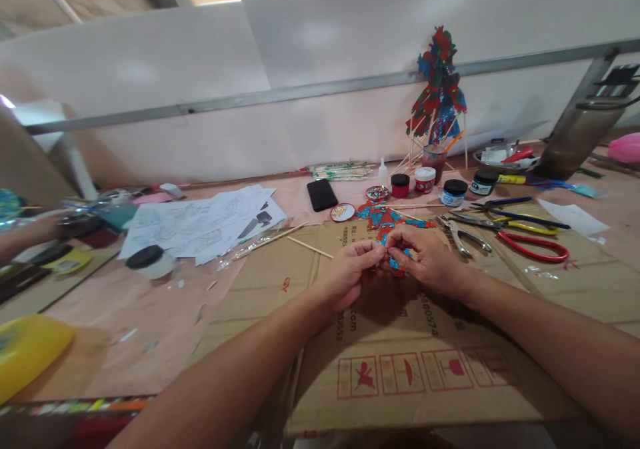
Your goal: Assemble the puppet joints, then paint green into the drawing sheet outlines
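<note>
A red and blue painted cut-out figure [382, 217] lies flat on the brown cardboard sheet [380, 336], its lower part between my hands. My left hand [353, 269] is closed, thumb and forefinger pinched at the figure's lower part. Right beside it, my right hand [425, 257] pinches the same part, where a blue and red piece shows under the fingers. The fingertips nearly meet and hide whatever small thing may be between them. Just beyond the hands sit a small dish of fasteners [343, 212] and a second dish of shiny bits [377, 192].
Right of the hands lie metal pliers [463, 236] and red-handled scissors [533, 246]. Paint jars [454, 193], a phone [322, 194] and upright painted figures on sticks [440, 82] stand behind. Drawn sheets [200, 219] and a co-worker's arm [30, 232] are at left.
</note>
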A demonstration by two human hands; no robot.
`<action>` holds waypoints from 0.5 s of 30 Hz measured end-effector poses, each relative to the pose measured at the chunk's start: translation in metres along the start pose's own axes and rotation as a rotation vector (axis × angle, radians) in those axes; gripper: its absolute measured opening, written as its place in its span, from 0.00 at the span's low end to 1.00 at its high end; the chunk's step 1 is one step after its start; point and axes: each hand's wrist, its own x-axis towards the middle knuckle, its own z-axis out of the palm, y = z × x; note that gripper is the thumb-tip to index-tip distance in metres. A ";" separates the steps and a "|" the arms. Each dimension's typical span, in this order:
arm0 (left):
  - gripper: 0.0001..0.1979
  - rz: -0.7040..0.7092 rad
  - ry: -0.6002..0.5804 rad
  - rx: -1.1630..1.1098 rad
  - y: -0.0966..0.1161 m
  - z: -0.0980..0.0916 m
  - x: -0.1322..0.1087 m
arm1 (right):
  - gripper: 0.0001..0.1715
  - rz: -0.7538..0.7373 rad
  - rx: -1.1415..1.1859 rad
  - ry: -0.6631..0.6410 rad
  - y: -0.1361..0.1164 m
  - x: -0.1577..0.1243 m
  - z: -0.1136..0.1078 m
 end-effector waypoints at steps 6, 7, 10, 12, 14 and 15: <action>0.23 0.055 0.053 0.032 -0.001 0.000 0.002 | 0.06 0.069 0.048 0.005 -0.001 -0.003 0.001; 0.23 0.072 0.061 0.056 -0.002 -0.001 0.003 | 0.06 0.085 0.063 0.000 -0.001 -0.003 0.002; 0.25 0.089 0.067 0.110 -0.002 -0.003 0.005 | 0.05 0.095 0.079 0.011 0.001 -0.003 0.002; 0.25 0.082 0.058 0.150 -0.002 -0.003 0.005 | 0.04 0.075 0.075 0.019 0.002 -0.003 0.002; 0.25 0.067 0.040 0.191 -0.001 -0.004 0.005 | 0.05 0.047 0.068 0.015 0.003 -0.003 0.001; 0.25 0.061 0.034 0.204 -0.001 -0.003 0.004 | 0.05 0.036 0.064 0.009 0.003 -0.003 0.001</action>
